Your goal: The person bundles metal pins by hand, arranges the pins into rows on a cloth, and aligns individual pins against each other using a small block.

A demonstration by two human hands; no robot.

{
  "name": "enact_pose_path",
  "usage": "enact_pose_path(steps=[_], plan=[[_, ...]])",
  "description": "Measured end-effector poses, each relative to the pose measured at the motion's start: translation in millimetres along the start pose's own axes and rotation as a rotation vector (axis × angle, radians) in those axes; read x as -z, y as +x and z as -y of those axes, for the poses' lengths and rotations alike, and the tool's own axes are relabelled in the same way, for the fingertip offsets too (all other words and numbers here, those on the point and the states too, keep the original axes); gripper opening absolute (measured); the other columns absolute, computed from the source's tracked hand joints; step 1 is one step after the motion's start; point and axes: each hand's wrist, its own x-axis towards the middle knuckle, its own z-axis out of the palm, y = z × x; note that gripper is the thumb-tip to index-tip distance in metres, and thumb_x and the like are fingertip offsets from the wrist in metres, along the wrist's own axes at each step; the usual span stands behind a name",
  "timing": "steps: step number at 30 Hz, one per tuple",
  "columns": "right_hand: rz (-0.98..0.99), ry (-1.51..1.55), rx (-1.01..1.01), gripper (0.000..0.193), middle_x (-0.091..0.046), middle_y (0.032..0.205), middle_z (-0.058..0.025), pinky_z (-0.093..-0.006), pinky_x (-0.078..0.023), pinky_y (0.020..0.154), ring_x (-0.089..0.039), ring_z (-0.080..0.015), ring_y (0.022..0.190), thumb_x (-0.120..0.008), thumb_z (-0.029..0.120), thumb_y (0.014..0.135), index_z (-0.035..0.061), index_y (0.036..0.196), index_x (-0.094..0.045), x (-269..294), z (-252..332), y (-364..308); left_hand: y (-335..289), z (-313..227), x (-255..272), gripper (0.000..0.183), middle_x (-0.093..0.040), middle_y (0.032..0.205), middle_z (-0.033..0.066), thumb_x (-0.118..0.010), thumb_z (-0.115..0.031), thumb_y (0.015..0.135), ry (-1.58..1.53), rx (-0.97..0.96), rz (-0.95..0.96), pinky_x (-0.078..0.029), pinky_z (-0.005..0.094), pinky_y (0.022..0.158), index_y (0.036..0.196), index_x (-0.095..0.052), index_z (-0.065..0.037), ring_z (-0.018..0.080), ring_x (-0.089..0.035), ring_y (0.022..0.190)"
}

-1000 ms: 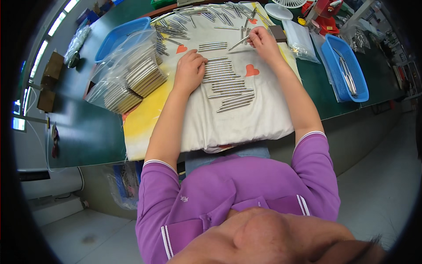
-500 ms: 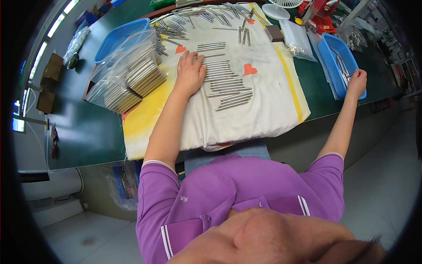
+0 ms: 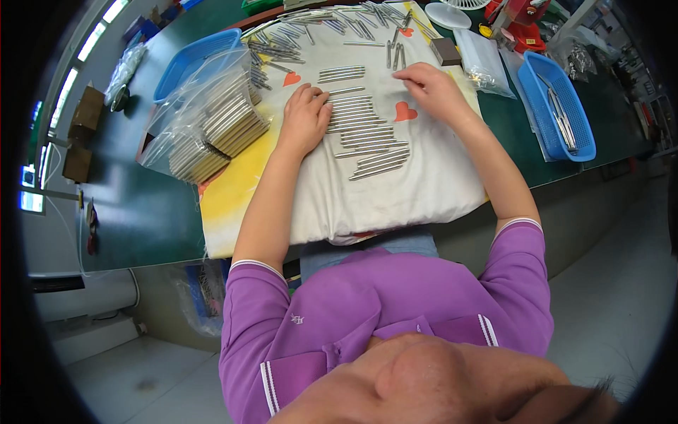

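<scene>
Slim silver metal rods (image 3: pixel 360 120) lie side by side in a stacked column on the white cloth (image 3: pixel 438 169). My left hand (image 3: pixel 305 116) rests at the column's left edge, fingers stretched out and touching the rod ends near the top. Over the cloth to the right of the column is my right hand (image 3: pixel 434 92), index finger pointing left and thumb a little apart from it; I see nothing in it. Just above its fingertips lie a few short rods (image 3: pixel 395 55). A blue basket (image 3: pixel 587 145) at the far right holds several rods (image 3: pixel 561 116).
Clear plastic bags packed with rods (image 3: pixel 226 131) stand on the left, before another blue basket (image 3: pixel 185 60). Loose rods (image 3: pixel 282 42) are scattered along the back. A small dark box (image 3: pixel 445 51) and a plastic bag (image 3: pixel 484 63) sit at the back right.
My right hand has left the right-hand blue basket and moved left over the cloth, beside the rod column. The rods in that basket now show. My left hand stays at the rods.
</scene>
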Motion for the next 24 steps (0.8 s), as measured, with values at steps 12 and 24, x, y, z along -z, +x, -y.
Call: enact_pose_path(steps=[12,24], plan=[[0.081,-0.188,0.221,0.037,-0.066,0.114,-0.0076,-0.0392,-0.048,0.093,-0.059,-0.0295,0.107,-0.052,0.004,0.082,0.0078,0.116,-0.067,-82,5,15,6,2,10,0.017,-0.066,0.104,0.0101,-0.061,-0.013,0.088,-0.078,-0.01,-0.086,-0.046,0.0442,0.095,0.098,-0.07,-0.004,0.0326,-0.058,0.111],[0.105,-0.137,0.221,0.032,-0.066,0.111,-0.0067,-0.0383,-0.049,0.092,-0.06,-0.0284,0.106,-0.054,0.004,0.081,0.0082,0.109,-0.07,-74,12,12,5,4,12,0.015,-0.069,0.102,0.0072,-0.063,-0.012,0.085,0.005,-0.033,-0.046,-0.046,0.0437,0.095,0.096,-0.072,-0.005,0.0326,-0.059,0.113]])
